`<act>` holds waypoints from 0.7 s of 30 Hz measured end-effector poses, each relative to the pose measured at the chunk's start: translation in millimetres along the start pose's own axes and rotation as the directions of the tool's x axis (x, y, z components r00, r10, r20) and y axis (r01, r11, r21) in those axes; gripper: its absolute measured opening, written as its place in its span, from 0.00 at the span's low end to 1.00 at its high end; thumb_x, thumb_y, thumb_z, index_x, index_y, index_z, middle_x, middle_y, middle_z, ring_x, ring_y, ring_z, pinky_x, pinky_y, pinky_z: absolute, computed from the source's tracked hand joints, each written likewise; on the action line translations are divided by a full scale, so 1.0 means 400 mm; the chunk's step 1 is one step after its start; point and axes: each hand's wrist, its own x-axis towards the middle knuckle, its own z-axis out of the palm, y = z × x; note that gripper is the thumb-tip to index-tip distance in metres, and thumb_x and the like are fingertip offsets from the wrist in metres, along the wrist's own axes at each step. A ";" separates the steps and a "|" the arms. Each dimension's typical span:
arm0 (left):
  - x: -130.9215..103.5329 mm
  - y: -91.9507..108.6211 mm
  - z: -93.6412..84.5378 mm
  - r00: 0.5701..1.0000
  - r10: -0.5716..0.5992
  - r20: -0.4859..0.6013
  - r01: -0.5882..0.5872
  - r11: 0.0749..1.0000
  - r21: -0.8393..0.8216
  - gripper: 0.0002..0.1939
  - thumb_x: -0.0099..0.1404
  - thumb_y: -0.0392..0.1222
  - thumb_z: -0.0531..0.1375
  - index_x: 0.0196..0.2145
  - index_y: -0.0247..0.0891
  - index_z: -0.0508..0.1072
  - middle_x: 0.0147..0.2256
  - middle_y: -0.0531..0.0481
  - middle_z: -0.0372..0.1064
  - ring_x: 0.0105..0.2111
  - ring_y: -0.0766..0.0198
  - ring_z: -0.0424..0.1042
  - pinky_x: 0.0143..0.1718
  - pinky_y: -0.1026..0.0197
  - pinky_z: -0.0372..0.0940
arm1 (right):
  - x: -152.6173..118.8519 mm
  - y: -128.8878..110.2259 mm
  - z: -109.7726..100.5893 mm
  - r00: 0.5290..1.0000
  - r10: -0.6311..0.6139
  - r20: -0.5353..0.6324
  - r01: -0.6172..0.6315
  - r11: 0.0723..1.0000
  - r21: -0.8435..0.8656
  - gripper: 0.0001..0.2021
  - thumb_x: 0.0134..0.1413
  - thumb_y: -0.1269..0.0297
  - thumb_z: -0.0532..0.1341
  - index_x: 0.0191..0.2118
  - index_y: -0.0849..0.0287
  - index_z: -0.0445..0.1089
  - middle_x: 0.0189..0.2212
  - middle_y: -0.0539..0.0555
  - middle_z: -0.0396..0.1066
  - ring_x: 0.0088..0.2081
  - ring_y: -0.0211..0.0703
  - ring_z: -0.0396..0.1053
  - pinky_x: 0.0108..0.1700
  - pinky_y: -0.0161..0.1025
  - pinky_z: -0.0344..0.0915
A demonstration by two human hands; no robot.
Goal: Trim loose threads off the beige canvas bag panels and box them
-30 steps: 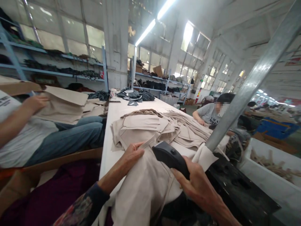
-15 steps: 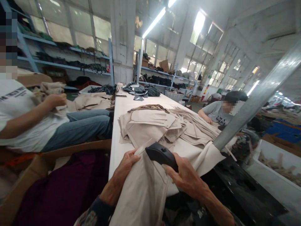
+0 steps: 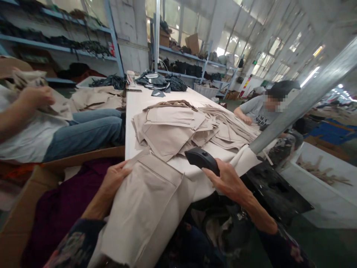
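Note:
My left hand (image 3: 115, 178) pinches the upper left edge of a beige fabric piece (image 3: 147, 193), which hangs down over my lap with a stitched seam near its top. In my right hand (image 3: 227, 176) is a black handheld thread trimmer (image 3: 202, 159), gripped by its rear end. Its wide nose points left, above the table edge and apart from the held fabric. Just beyond both hands, a pile of beige cut fabric pieces (image 3: 167, 136) lies on the white table (image 3: 132, 141).
A metal post (image 3: 301, 98) slants up at the right. Left stands a cardboard box (image 3: 22, 201) with purple cloth (image 3: 69, 197); right, a white bin (image 3: 331, 201) with beige scraps. One person (image 3: 86, 136) sits left, another (image 3: 259, 108) at the table's right side. Dark bundles (image 3: 153, 80) lie at the far end.
My left hand has moved left and down, spreading the fabric wider. The trimmer in my right hand has come away from the fabric edge towards the right. The view has tilted down.

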 end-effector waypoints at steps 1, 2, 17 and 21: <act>0.009 0.000 -0.022 0.998 0.058 0.007 -0.058 0.987 0.152 0.26 0.51 0.41 0.60 0.49 0.34 0.68 0.32 0.50 0.75 0.29 0.61 0.71 0.29 0.64 0.65 | -0.022 0.015 -0.003 0.999 0.030 0.029 -0.030 1.000 0.001 0.12 0.55 0.56 0.55 0.30 0.60 0.64 0.20 0.50 0.64 0.22 0.39 0.61 0.24 0.34 0.55; 0.014 0.002 -0.040 0.992 0.118 0.035 -0.123 0.932 0.341 0.24 0.54 0.42 0.59 0.50 0.35 0.68 0.34 0.50 0.75 0.32 0.59 0.71 0.32 0.63 0.65 | -0.044 0.028 -0.005 0.996 0.067 0.063 -0.068 0.998 0.005 0.12 0.55 0.56 0.54 0.31 0.60 0.64 0.20 0.51 0.65 0.22 0.39 0.61 0.25 0.34 0.56; -0.286 -0.133 0.282 0.888 0.397 0.235 -0.380 0.341 0.860 0.16 0.64 0.44 0.49 0.44 0.32 0.68 0.38 0.37 0.70 0.38 0.49 0.69 0.39 0.51 0.62 | -0.193 0.067 0.067 0.934 0.139 0.329 -0.189 0.974 0.126 0.13 0.56 0.57 0.54 0.40 0.63 0.64 0.27 0.55 0.69 0.29 0.44 0.67 0.31 0.37 0.60; -0.253 -0.139 0.287 0.921 0.324 0.217 -0.390 0.734 0.556 0.17 0.62 0.39 0.51 0.49 0.39 0.67 0.46 0.39 0.70 0.46 0.51 0.68 0.47 0.53 0.60 | -0.182 0.057 0.083 0.936 0.083 0.342 -0.143 0.978 0.154 0.13 0.56 0.58 0.55 0.39 0.64 0.65 0.27 0.57 0.69 0.29 0.45 0.67 0.32 0.38 0.60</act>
